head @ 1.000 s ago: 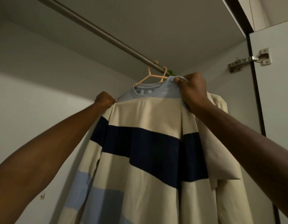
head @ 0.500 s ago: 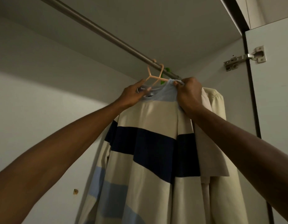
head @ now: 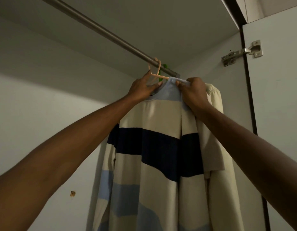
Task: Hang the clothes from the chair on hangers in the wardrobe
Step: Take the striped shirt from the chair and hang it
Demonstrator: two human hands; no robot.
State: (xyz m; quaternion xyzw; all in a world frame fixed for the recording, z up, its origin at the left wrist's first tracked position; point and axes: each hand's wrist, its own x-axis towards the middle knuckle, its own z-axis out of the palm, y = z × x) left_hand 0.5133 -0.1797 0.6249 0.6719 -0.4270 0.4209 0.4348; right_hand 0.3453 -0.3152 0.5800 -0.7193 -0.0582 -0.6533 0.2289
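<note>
Wardrobe rail (head: 101,31), hands (head: 192,94) gripping sweater (head: 154,130) collar

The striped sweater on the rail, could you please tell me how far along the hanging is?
Done: a cream shirt already hangs on the rail. In hand: the striped sweater is on the pink hanger, hooked over the rail; the left hand holds the hanger and the right hand pinches the collar. Left: settling the collar; the chair is out of view.
</note>
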